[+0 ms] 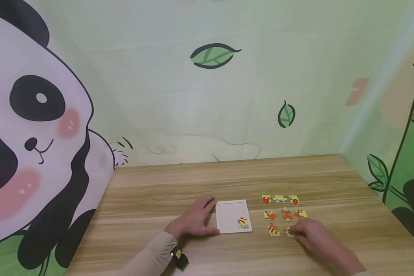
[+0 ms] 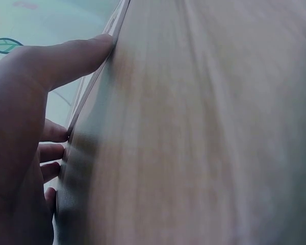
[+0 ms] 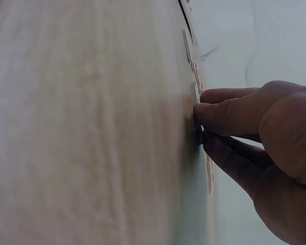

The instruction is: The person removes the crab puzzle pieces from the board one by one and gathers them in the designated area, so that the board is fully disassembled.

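Observation:
A square pale wooden puzzle tray (image 1: pixel 229 212) lies flat on the table, with one jigsaw piece (image 1: pixel 243 223) in its lower right corner. Along the tray's left side rests my left hand (image 1: pixel 196 219), fingers spread and thumb at the near left corner. The left wrist view shows that thumb (image 2: pixel 86 56) extended against the tray's edge. To the right of the tray, my right hand (image 1: pixel 317 234) pinches a yellow puzzle piece (image 1: pixel 289 233) between thumb and fingers, low at the tabletop. In the right wrist view the piece (image 3: pixel 195 93) appears edge-on, partly covered by the fingertips.
Other loose puzzle pieces in yellow and red lie in rough rows: a top row (image 1: pixel 280 199), a middle row (image 1: pixel 286 214) and one nearer piece (image 1: pixel 273 230). A printed cloth wall (image 1: pixel 158 96) stands behind the wooden table (image 1: pixel 141 191). A black device (image 1: pixel 181 260) is strapped at the left wrist.

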The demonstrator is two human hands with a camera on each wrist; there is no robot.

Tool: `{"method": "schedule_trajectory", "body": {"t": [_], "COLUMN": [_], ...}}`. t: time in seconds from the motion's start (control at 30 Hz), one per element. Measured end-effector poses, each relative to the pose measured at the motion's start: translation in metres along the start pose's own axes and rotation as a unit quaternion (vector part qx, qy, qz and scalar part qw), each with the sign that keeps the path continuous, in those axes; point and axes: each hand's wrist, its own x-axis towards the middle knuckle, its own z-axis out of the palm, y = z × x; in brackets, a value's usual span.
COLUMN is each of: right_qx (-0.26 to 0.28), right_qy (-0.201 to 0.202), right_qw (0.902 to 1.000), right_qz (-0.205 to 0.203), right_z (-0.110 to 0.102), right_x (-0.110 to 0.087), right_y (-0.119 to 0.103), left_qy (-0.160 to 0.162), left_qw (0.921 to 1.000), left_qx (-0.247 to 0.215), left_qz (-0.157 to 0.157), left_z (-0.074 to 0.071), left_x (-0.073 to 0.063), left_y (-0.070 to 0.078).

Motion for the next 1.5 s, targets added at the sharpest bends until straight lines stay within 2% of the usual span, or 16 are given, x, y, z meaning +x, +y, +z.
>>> {"method": "schedule_trajectory", "body": {"t": [0.4,0.67,1.03,1.5], "right_qx": [0.000,0.002,-0.007,0.000], "right_qy": [0.003,-0.030,0.000,0.040], "right_qw": [0.9987,0.9991,0.9985,0.9963], "right_qz": [-0.051,-0.031,-0.055,-0.076], "right_z": [-0.002,-0.004,-0.004,-0.007], "right_x": [0.005,0.007,0.006,0.014], "right_y": [0.002,0.003,0.003,-0.004], "left_qy": [0.000,-0.001,-0.005,0.000], "left_qw": [1.0000,0.9999,1.0000,0.9999], "left_qx": [0.002,0.010,0.007,0.011], "left_qz": [-0.001,0.005,-0.002,0.010], "left_z": [-0.001,0.000,-0.001,0.000], "left_x": [-0.001,0.001,0.000,0.001], "left_y": [0.000,-0.002,0.000,-0.002]}}
